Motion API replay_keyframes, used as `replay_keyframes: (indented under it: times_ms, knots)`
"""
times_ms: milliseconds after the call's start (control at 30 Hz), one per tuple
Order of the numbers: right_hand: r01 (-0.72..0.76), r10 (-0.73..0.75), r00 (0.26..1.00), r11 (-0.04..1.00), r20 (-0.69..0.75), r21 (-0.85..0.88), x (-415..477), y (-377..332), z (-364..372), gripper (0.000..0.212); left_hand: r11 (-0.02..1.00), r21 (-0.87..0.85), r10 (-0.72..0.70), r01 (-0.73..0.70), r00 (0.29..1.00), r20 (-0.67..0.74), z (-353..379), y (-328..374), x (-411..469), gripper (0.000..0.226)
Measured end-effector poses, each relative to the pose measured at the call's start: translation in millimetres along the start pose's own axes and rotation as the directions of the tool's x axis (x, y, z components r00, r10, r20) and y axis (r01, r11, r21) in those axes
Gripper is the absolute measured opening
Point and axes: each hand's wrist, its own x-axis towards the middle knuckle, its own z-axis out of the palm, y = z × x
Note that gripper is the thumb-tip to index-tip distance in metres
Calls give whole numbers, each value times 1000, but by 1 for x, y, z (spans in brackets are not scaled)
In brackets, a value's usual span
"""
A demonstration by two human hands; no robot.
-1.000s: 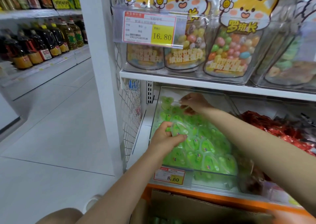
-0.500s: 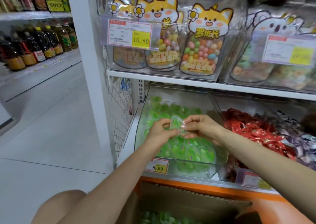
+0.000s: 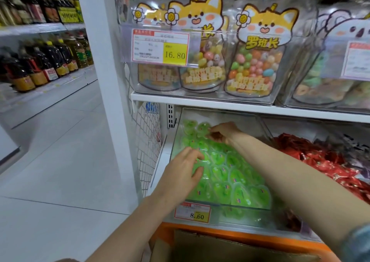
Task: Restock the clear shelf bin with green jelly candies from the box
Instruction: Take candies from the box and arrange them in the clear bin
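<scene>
The clear shelf bin (image 3: 248, 214) on the lower shelf is packed with green jelly candies (image 3: 230, 173) in rows. My right hand (image 3: 224, 132) reaches to the back of the bin and pinches a green jelly candy (image 3: 203, 128) at the rear row. My left hand (image 3: 183, 170) rests over the front left of the pile, fingers spread and touching the candies. The cardboard box (image 3: 220, 247) shows at the bottom edge, below the orange shelf lip; its contents are out of sight.
A price tag reading 8.60 (image 3: 192, 213) hangs on the bin front. Red wrapped candies (image 3: 328, 161) fill the neighbouring bin at right. Jars of coloured candy (image 3: 254, 69) stand on the shelf above. A white wire side panel (image 3: 148, 141) and tiled aisle floor (image 3: 60, 151) lie left.
Half a second ago both hands held one jelly together above the bin. Now the right hand has carried it to the back row, and the left hand has dropped onto the pile.
</scene>
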Motion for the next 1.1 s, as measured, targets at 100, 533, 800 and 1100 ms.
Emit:
replay_keyframes:
  times_ms: [100,533,800,1100]
  knots:
    - [18,-19,1000,1000,-23,-22,7,2,6,17,999,3,42,-43,999,20,-1,-1,-3,20]
    - [112,-143,986,953,-90,-282,12,-1,0,21,997,-17,75,-75,997,17,3,-1,-2,19]
    - [456,-463,867,582,186,-673,-100,7,-51,15,990,-129,55,-51,998,32,4,11,-21,15]
    - [658,-398,753,474,524,-585,-238,82,-112,18,980,-192,74,-61,996,58,15,36,-88,12]
